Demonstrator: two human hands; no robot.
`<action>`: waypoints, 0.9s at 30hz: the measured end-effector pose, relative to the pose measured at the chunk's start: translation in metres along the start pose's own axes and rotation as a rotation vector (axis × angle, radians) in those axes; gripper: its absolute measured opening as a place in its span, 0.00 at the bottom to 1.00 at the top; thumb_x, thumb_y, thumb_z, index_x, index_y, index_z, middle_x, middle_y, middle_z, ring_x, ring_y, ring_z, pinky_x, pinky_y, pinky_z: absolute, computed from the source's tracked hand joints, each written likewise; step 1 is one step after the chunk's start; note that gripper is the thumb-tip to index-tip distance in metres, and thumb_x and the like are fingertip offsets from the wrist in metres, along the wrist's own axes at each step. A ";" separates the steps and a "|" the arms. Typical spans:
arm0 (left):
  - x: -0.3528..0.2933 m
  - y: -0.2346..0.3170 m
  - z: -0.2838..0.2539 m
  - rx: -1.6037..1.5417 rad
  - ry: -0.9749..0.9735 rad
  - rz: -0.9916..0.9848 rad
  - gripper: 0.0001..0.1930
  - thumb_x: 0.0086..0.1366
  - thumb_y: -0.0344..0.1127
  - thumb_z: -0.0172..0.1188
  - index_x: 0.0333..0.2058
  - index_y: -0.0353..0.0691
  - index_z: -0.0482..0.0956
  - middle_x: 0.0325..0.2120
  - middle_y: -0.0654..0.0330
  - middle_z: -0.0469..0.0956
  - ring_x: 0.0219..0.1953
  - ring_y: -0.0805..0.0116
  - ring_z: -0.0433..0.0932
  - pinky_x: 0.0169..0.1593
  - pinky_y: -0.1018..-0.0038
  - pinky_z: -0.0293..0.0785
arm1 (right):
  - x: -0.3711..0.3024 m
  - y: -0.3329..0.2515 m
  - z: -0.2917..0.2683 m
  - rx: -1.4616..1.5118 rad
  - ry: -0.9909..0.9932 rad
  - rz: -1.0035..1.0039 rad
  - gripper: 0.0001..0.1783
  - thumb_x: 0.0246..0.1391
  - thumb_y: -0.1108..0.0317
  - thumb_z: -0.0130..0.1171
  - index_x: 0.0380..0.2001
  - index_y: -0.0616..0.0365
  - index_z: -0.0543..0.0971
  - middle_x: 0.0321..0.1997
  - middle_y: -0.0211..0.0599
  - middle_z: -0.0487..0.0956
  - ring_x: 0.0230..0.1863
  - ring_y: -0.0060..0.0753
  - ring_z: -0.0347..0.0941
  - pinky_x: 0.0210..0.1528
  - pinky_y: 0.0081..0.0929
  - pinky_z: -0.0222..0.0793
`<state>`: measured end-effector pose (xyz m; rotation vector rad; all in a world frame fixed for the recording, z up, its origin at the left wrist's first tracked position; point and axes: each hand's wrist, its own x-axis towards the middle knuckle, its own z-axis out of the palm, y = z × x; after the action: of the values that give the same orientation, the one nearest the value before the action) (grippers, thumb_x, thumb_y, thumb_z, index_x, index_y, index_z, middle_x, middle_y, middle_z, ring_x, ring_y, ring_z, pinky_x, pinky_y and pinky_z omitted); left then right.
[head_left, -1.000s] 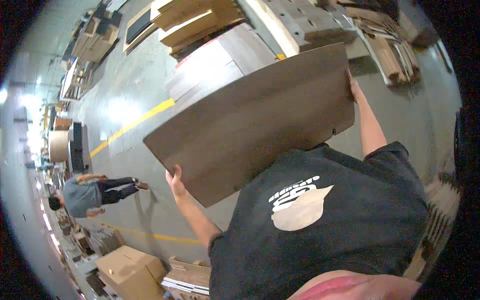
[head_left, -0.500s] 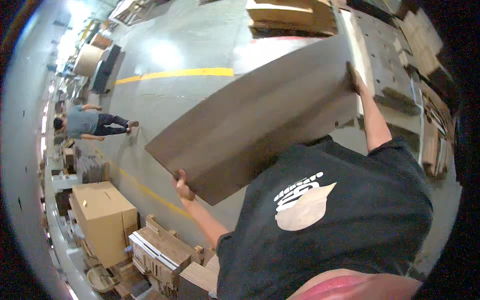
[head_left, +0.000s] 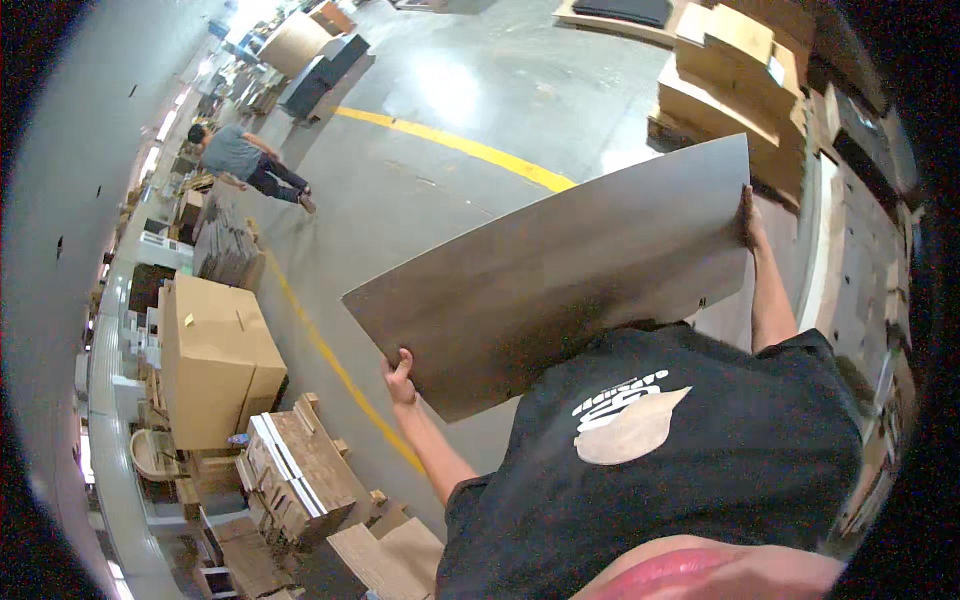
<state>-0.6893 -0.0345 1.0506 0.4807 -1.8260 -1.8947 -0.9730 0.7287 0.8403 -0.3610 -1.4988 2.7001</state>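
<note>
A long, flat grey-brown panel spans the space in front of my body, held at both short ends. My left hand grips its left end, with the thumb showing on the face and the other fingers partly hidden at the edge. At the opposite end my right hand is closed on the panel's right edge. The panel slants, its right end higher in the picture, and its near long edge lies close to my black shirt.
A person stands on the floor at far left. A large cardboard box and stacked boards line the left side. More cardboard boxes are piled at the far right. Yellow lines mark the grey floor.
My view has turned, so the surroundings sit differently in the picture. The panel appears lower and further right, still in both hands. The person's pose has changed, with legs now slanted.
</note>
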 end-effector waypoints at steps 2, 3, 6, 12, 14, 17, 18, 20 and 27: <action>0.020 -0.006 0.016 -0.029 -0.066 0.065 0.28 0.64 0.38 0.68 0.58 0.34 0.69 0.54 0.58 0.73 0.56 0.61 0.70 0.62 0.67 0.62 | 0.009 -0.020 -0.047 -0.218 -0.037 -0.084 0.57 0.60 0.26 0.40 0.74 0.64 0.45 0.78 0.40 0.47 0.75 0.45 0.45 0.75 0.43 0.42; 0.014 -0.007 0.007 0.030 -0.046 0.083 0.28 0.63 0.39 0.68 0.58 0.34 0.70 0.54 0.58 0.73 0.56 0.62 0.69 0.63 0.67 0.61 | 0.010 -0.017 -0.019 -0.206 -0.068 -0.079 0.57 0.60 0.26 0.40 0.74 0.64 0.45 0.78 0.40 0.47 0.75 0.45 0.45 0.75 0.43 0.42; -0.012 -0.004 -0.004 0.123 0.028 0.105 0.29 0.63 0.39 0.69 0.58 0.34 0.70 0.55 0.58 0.72 0.58 0.62 0.68 0.64 0.67 0.60 | -0.041 -0.016 0.043 -0.089 0.010 0.079 0.56 0.59 0.25 0.42 0.72 0.64 0.53 0.76 0.40 0.55 0.74 0.42 0.52 0.74 0.39 0.46; 0.074 -0.066 -0.016 -0.007 -0.056 0.014 0.32 0.62 0.40 0.70 0.60 0.32 0.68 0.57 0.59 0.71 0.59 0.64 0.67 0.65 0.67 0.59 | 0.027 0.021 0.033 -0.337 0.170 0.020 0.50 0.64 0.30 0.39 0.71 0.65 0.55 0.75 0.36 0.57 0.73 0.34 0.54 0.74 0.32 0.44; 0.133 -0.081 -0.009 -0.010 -0.086 -0.223 0.32 0.62 0.40 0.70 0.60 0.32 0.68 0.56 0.58 0.71 0.58 0.64 0.68 0.64 0.67 0.59 | 0.049 0.019 0.022 -0.493 0.314 0.294 0.46 0.62 0.27 0.39 0.61 0.60 0.74 0.64 0.45 0.73 0.62 0.34 0.67 0.66 0.27 0.56; 0.256 -0.089 0.032 -0.013 -0.187 -0.117 0.31 0.63 0.40 0.69 0.59 0.32 0.68 0.54 0.59 0.72 0.56 0.66 0.69 0.62 0.68 0.63 | 0.097 0.025 0.126 -0.486 0.254 0.229 0.46 0.62 0.27 0.39 0.62 0.59 0.73 0.64 0.44 0.72 0.63 0.34 0.66 0.67 0.28 0.56; 0.289 -0.084 0.040 -0.006 -0.206 -0.133 0.31 0.63 0.40 0.69 0.59 0.32 0.68 0.54 0.59 0.72 0.56 0.66 0.69 0.62 0.68 0.63 | 0.092 0.031 0.144 -0.493 0.252 0.210 0.46 0.62 0.27 0.39 0.62 0.59 0.73 0.65 0.44 0.72 0.63 0.34 0.66 0.67 0.28 0.55; 0.363 -0.061 0.076 0.115 -0.333 -0.064 0.28 0.64 0.39 0.68 0.58 0.34 0.69 0.51 0.61 0.74 0.54 0.67 0.70 0.58 0.69 0.66 | 0.053 0.051 0.143 -0.505 0.262 0.142 0.46 0.62 0.27 0.38 0.63 0.59 0.72 0.65 0.44 0.71 0.64 0.34 0.65 0.68 0.28 0.55; 0.655 -0.059 0.188 -0.098 -0.714 -0.237 0.26 0.64 0.39 0.66 0.57 0.36 0.70 0.50 0.58 0.76 0.50 0.61 0.75 0.53 0.64 0.72 | 0.136 0.052 0.260 -0.348 0.713 -0.058 0.47 0.62 0.27 0.37 0.65 0.58 0.69 0.68 0.42 0.69 0.67 0.34 0.62 0.69 0.29 0.53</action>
<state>-1.3421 -0.2383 1.0461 -0.0391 -2.1455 -2.5303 -1.1571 0.5036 0.9036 -1.1189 -1.6588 1.9086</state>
